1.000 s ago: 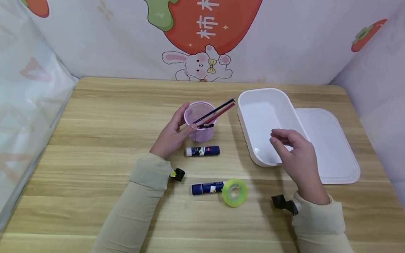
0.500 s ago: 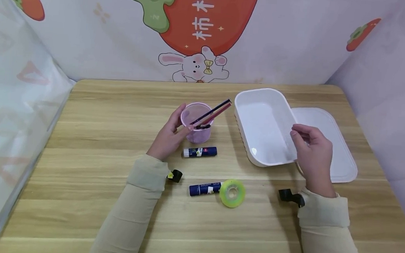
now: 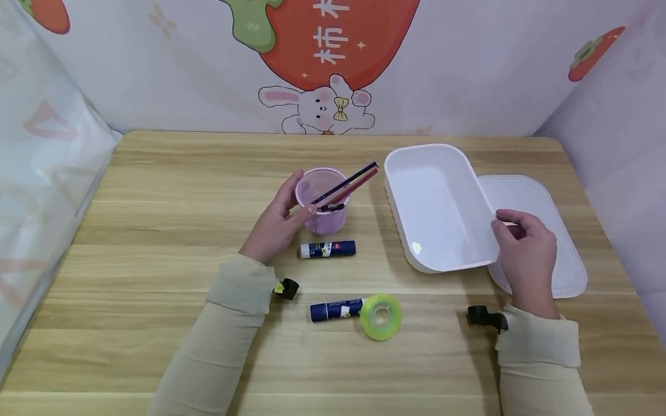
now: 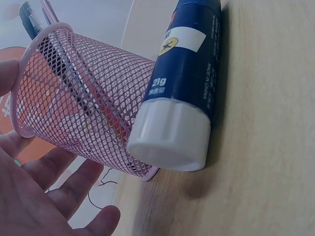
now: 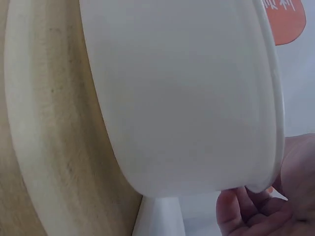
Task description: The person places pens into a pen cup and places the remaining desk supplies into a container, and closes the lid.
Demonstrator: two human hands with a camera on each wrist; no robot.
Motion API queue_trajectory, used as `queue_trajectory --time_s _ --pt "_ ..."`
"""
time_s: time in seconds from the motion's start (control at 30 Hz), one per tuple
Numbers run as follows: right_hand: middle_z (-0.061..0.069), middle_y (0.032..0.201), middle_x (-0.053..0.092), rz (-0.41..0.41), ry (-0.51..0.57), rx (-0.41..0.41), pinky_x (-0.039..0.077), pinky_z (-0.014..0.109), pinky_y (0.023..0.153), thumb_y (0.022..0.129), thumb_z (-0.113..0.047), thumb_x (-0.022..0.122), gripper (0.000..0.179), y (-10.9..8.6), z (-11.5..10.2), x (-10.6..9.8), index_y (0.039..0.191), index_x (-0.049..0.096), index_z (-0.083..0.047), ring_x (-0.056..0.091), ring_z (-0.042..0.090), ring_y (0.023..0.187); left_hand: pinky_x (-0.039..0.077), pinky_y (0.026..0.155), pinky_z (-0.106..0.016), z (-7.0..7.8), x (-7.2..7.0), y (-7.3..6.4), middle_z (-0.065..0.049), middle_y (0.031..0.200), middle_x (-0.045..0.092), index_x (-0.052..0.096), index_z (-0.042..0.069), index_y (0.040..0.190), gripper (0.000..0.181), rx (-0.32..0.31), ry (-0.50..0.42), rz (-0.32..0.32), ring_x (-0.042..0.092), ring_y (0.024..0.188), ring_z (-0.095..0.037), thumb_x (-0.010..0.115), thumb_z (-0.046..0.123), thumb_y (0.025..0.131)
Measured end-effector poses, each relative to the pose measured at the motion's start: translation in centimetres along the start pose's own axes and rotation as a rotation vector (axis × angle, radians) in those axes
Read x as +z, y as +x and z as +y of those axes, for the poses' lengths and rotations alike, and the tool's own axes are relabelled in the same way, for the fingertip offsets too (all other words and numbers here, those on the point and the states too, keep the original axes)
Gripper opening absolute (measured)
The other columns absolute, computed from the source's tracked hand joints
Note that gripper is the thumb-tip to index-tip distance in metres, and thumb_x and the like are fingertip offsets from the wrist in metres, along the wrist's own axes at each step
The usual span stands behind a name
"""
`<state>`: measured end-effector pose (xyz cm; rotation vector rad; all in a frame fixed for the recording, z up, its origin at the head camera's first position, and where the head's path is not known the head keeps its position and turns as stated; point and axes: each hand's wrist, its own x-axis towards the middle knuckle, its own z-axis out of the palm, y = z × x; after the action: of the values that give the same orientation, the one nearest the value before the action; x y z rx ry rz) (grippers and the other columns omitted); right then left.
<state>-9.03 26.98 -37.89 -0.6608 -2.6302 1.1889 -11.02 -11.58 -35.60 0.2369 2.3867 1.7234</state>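
Observation:
My left hand [image 3: 277,220] grips a pink mesh pen holder [image 4: 93,88] by its rim, thumb over the near edge and fingers along the side. Two pencils [image 3: 354,182] and a dark pen lean out of the holder to the right. At the right, my right hand [image 3: 527,255] pinches the rim at the near right corner of a white plastic box [image 3: 433,201], with nothing inside. In the right wrist view, the box wall [image 5: 182,98] fills the middle and the curled fingers [image 5: 229,211] sit at its rim.
A blue glue stick [image 3: 327,249] lies just below the holder. Another glue stick [image 3: 335,310] lies nearer, touching a roll of yellow-green tape [image 3: 380,317]. A white lid [image 3: 544,214] lies partly under the box's right side. Printed cloth [image 3: 202,98] hangs behind the wooden table [image 3: 154,235].
My right hand has moved right, from over the box's inside to its near right rim, and now pinches it. My left hand stays on the pen holder.

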Motion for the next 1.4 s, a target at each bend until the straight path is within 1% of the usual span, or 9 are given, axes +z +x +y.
queue_trajectory --time_s 0.2,0.37,0.5,0.7,0.93,1.07,1.23,1.3,1.4 --pt "-0.001 0.100 0.061 -0.020 0.004 -0.002 0.043 0.016 0.060 0.089 -0.031 0.060 0.030 0.2 0.5 -0.4 0.114 0.064 -0.016 0.051 0.008 0.081 0.021 0.107 -0.056 -0.1 0.1 0.0 -0.010 0.147 0.034 0.016 0.022 0.150 0.068 -0.004 -0.006 0.002 0.034 0.132 -0.026 0.055 0.028 0.094" --pt "-0.001 0.102 0.059 -0.053 0.013 0.016 0.044 0.016 0.060 0.089 -0.028 0.060 0.031 0.2 0.4 -0.5 0.117 0.063 -0.014 0.050 0.009 0.083 0.021 0.107 -0.055 0.0 0.0 -0.1 -0.009 0.147 0.033 0.016 0.021 0.150 0.068 -0.012 -0.003 0.006 0.034 0.132 -0.026 0.055 0.029 0.094" --pt "-0.001 0.103 0.055 -0.092 -0.012 0.045 0.045 0.017 0.060 0.090 -0.028 0.058 0.033 0.1 0.2 -0.7 0.120 0.060 -0.015 0.049 0.012 0.086 0.021 0.107 -0.056 0.1 0.1 -0.1 -0.010 0.148 0.033 0.016 0.020 0.150 0.069 -0.007 -0.001 0.004 0.034 0.132 -0.027 0.055 0.029 0.094" --pt "0.002 0.105 0.053 -0.142 -0.032 0.055 0.048 0.019 0.060 0.090 -0.029 0.056 0.035 -0.1 0.0 -0.8 0.123 0.058 -0.016 0.047 0.017 0.090 0.021 0.107 -0.055 0.1 0.1 -0.1 -0.009 0.148 0.033 0.016 0.023 0.150 0.068 -0.020 0.007 0.005 0.033 0.133 -0.025 0.054 0.030 0.094" --pt "0.005 0.100 0.053 -0.166 0.010 0.017 0.048 0.018 0.057 0.088 -0.020 0.057 0.031 -0.2 0.0 -0.8 0.119 0.059 -0.012 0.048 0.016 0.084 0.021 0.108 -0.055 0.1 0.1 -0.1 -0.009 0.148 0.033 0.016 0.023 0.150 0.068 -0.024 0.010 0.009 0.033 0.133 -0.025 0.055 0.030 0.094" --pt "0.004 0.101 0.054 -0.174 0.019 -0.006 0.047 0.017 0.059 0.089 -0.025 0.059 0.033 -0.2 0.3 -0.9 0.120 0.059 -0.013 0.048 0.015 0.084 0.020 0.108 -0.056 0.1 0.1 -0.1 -0.011 0.148 0.032 0.015 0.020 0.150 0.068 -0.016 0.014 0.007 0.032 0.133 -0.027 0.054 0.025 0.094" --pt "0.001 0.116 0.057 -0.174 0.096 -0.019 0.046 0.010 0.067 0.088 -0.034 0.062 0.041 -0.1 0.8 -1.0 0.125 0.058 -0.018 0.053 0.010 0.094 0.020 0.108 -0.055 0.0 0.1 -0.1 -0.010 0.148 0.033 0.015 0.020 0.150 0.068 -0.019 0.009 0.011 0.033 0.133 -0.027 0.054 0.026 0.094" --pt "0.001 0.122 0.057 -0.190 0.154 -0.018 0.047 0.009 0.070 0.087 -0.034 0.063 0.043 -0.1 1.0 -0.9 0.127 0.057 -0.021 0.054 0.008 0.099 0.020 0.108 -0.055 -0.2 0.1 0.0 -0.008 0.148 0.033 0.016 0.022 0.150 0.068 -0.023 0.003 0.013 0.033 0.133 -0.026 0.055 0.027 0.094" --pt "0.002 0.129 0.055 -0.223 0.217 -0.011 0.048 0.010 0.073 0.086 -0.034 0.065 0.046 0.1 1.3 -0.5 0.130 0.055 -0.024 0.055 0.008 0.106 0.020 0.108 -0.054 -1.2 0.1 0.5 -0.005 0.148 0.033 0.016 0.027 0.149 0.069 -0.027 -0.006 0.017 0.033 0.133 -0.023 0.056 0.029 0.094"
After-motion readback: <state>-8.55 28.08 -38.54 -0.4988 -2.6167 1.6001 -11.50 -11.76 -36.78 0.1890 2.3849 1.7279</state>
